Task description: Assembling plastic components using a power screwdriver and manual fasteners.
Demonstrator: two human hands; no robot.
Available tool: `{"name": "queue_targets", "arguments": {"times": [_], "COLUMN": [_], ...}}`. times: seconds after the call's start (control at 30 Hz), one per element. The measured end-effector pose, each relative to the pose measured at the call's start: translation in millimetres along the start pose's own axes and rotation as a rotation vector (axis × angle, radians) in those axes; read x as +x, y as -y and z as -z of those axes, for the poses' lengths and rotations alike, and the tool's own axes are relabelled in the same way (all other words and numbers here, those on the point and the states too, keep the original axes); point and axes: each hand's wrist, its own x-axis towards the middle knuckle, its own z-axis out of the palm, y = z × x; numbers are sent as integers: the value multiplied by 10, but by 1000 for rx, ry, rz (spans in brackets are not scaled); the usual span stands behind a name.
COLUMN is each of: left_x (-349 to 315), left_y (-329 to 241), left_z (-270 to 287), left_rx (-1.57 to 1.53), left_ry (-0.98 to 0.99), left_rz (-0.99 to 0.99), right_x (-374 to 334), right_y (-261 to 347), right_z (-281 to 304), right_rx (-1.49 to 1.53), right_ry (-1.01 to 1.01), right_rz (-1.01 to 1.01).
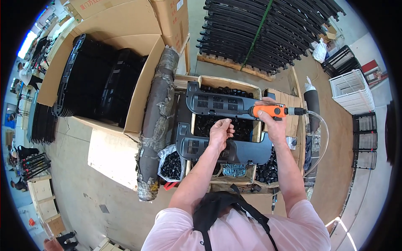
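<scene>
My right hand is wrapped round an orange air screwdriver, which lies level with its front end pointing left over the upper black plastic panel. A clear hose curves from its back end. My left hand is closed in a pinch just below that panel's near edge; whatever its fingertips hold is too small to make out. Nearer to me lies a second black vented panel, partly behind my left wrist. Both panels rest across wooden bins of small black parts.
Silver screws and black round parts fill nearer compartments, beside a plastic bag of black pieces. At left stand a wrapped roll and an open carton of black panels. Stacked black frames stand behind.
</scene>
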Motion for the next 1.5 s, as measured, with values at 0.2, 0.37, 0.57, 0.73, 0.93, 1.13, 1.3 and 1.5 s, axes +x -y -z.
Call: {"name": "queue_targets", "arguments": {"times": [0.2, 0.37, 0.57, 0.73, 0.93, 1.13, 1.3, 1.5], "left_x": [-63, -86, -9, 4, 2, 2, 6, 83], "left_y": [-153, -243, -212, -221, -242, -244, -175, -212], "left_z": [-1, 86, 278, 293, 282, 265, 186, 316], "left_rx": [-198, -311, -283, -291, -255, -333, -438, -292], "left_ry": [-38, -60, -14, 10, 22, 14, -30, -251], "left_rz": [11, -2, 43, 61, 37, 61, 120, 109], "right_x": [-123, -183, -197, -209, -219, -207, -163, -73], "right_y": [-84, -90, -105, -129, -136, -166, -275, -339], "right_z": [-168, -297, -418, -520, -588, -651, -691, -779], "right_rx": [9, 40, 51, 77, 51, 45, 1, -92], "right_ry": [31, 23, 16, 11, 12, -10, 32, -1], "right_rz": [-25, -57, -75, -84, -78, -91, -44, -6]}}
